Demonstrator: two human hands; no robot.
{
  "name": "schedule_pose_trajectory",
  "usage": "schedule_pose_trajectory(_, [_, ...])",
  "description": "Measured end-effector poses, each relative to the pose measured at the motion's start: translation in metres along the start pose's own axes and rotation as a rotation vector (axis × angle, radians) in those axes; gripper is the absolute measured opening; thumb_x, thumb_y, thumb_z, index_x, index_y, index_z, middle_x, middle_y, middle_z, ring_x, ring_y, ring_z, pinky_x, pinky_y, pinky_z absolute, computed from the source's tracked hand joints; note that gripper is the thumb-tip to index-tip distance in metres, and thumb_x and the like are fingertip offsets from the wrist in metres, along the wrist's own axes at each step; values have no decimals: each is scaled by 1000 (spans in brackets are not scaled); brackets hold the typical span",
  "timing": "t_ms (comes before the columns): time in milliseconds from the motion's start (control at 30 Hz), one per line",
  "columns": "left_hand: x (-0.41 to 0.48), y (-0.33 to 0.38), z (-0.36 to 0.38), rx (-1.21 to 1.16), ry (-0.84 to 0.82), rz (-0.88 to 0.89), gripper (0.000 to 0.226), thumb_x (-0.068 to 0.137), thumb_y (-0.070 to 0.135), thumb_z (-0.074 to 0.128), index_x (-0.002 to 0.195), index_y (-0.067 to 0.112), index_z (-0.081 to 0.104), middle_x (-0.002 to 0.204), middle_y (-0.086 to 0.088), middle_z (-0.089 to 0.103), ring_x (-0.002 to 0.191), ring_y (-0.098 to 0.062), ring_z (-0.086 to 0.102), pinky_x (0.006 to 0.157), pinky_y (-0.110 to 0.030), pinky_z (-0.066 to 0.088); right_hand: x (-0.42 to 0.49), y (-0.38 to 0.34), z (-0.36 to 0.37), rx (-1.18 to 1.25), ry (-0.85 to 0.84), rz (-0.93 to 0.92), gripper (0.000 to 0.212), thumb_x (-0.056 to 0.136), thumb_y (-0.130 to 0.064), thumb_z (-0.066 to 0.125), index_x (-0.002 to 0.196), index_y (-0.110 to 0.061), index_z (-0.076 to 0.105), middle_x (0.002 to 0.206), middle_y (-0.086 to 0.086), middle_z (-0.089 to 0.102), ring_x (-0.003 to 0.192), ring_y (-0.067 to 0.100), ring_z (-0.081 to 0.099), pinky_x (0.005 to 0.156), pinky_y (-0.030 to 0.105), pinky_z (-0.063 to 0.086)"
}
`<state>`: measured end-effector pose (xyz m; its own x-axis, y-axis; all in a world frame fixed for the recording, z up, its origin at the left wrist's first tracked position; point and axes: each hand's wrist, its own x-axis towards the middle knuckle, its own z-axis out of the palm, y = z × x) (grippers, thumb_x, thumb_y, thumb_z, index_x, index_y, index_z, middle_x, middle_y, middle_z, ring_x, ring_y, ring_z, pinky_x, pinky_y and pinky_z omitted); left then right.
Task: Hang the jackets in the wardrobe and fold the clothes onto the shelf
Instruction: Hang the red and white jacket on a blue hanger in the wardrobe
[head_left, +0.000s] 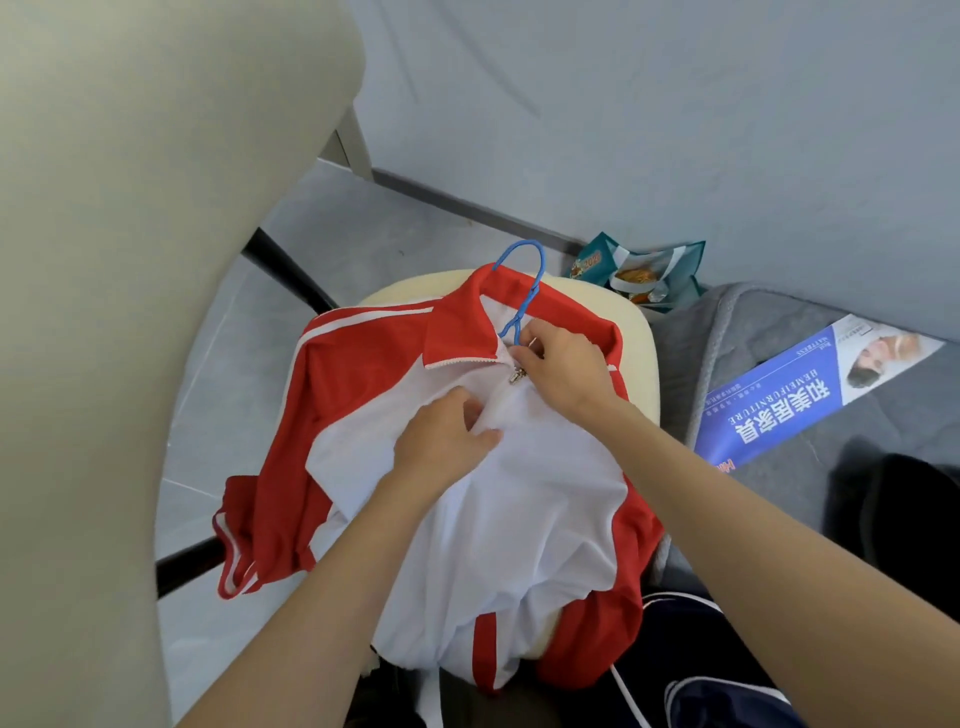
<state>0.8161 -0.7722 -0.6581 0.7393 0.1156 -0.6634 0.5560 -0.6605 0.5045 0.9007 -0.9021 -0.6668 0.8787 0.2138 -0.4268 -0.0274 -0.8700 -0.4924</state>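
Jacket (519, 519) on hanger (524, 291), collar far, hem near: right hand (566, 374) pinches the zip (514, 378) at the collar, left hand (441, 441) grips the front just nearer.

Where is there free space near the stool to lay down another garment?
The grey mattress is bare between the blue leaflet and the dark bundle. The floor tiles left of the stool are bare too. The stool itself is crowded: the red and white jacket covers it.
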Motion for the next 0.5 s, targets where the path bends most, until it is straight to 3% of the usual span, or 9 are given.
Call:
schedule_pose_trajectory(67, [-14,12,-9,-233,-19,-47,43,81,22,71,120,15,54,115,2,58,105,-17,56,86,-29,47,-23,-8,-11,60,77,-44,18,97,-27,52,88,-12,53,81,3,65,74,24,57,66,37,44])
schedule_pose_trajectory(133, [-35,26,-22,-615,-21,-150,34,82,16,67,115,17,57,115,1,58,103,-17,56,82,-28,46,-51,-18,-26,129,111,-72,15,97,-23,50,90,-10,52,81,5,64,73,27,57,70,44,47])
schedule_pose_trajectory(200, [-54,35,-35,-985,-49,-278,18,86,26,62,103,20,62,112,0,63,103,-17,58,84,-31,46,-76,-27,-40,193,120,-104,12,97,-19,49,87,-11,50,79,7,64,71,27,55,70,45,48])
schedule_pose_trajectory(267, [-76,39,-45,-1235,-111,-336,31,87,38,63,112,19,61,115,0,65,108,-17,59,88,-32,46,-109,-40,-54,220,121,-137,12,96,-16,48,84,-15,48,78,9,65,71,27,55,69,44,47])
schedule_pose_trajectory(367, [-109,37,-48,-1273,-90,-282,40,90,35,62,127,20,54,125,1,62,112,-18,58,95,-32,45,-161,-54,-64,193,152,-172,10,94,-13,50,85,-14,48,73,8,62,70,28,52,71,43,45])
schedule_pose_trajectory(500, [-162,23,-41,-1284,28,-259,26,91,25,63,116,20,56,113,1,61,105,-18,57,82,-29,48,-231,-68,-66,36,286,-124,20,94,-18,50,78,-20,38,62,-6,47,74,27,48,75,38,34])
